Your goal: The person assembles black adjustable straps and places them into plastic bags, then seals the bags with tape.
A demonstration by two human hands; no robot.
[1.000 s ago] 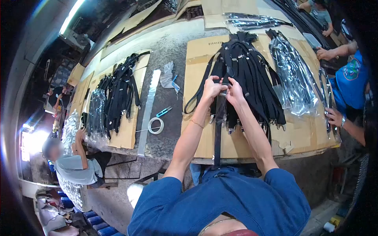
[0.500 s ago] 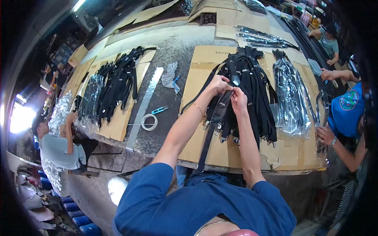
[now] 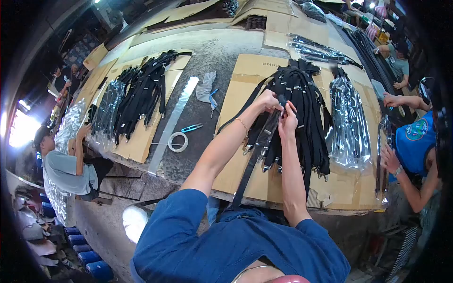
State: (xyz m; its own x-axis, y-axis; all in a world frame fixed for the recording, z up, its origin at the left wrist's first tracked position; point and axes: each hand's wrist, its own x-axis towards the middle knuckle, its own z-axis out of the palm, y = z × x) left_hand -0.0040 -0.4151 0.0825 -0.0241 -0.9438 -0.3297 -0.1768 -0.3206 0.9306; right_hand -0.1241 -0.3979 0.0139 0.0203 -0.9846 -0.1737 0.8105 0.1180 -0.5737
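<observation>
At the far left a co-worker in a grey shirt [image 3: 73, 170] sits by the table edge, one hand [image 3: 85, 130] beside a clear-plastic-wrapped bundle [image 3: 108, 113] and a heap of black straps [image 3: 146, 94]. Next come a long, pale, translucent strip [image 3: 174, 122], a round white roll of tape [image 3: 178, 142], blue-handled snips [image 3: 191, 128] and a crumpled grey cloth [image 3: 205, 89]. Farther right, over the brown cardboard sheet [image 3: 250, 80], the left hand [image 3: 270, 101] has its fingers pinched on the upper end of a long black strap [image 3: 248, 174]. The strap's long axis runs from this grip back toward the wearer's waist, slanting leftward between the forearms and nearer the left one. Just beside, slightly closer to the body, the right hand [image 3: 288, 120] grasps the same end, fingertips meeting the left's; their exact hold is too small to tell. Beneath and behind both hands spreads a pile of black straps with metal clips [image 3: 302, 127]. Right of it lies a glossy plastic-wrapped bundle [image 3: 349, 122], then a co-worker in blue [image 3: 415, 134].
</observation>
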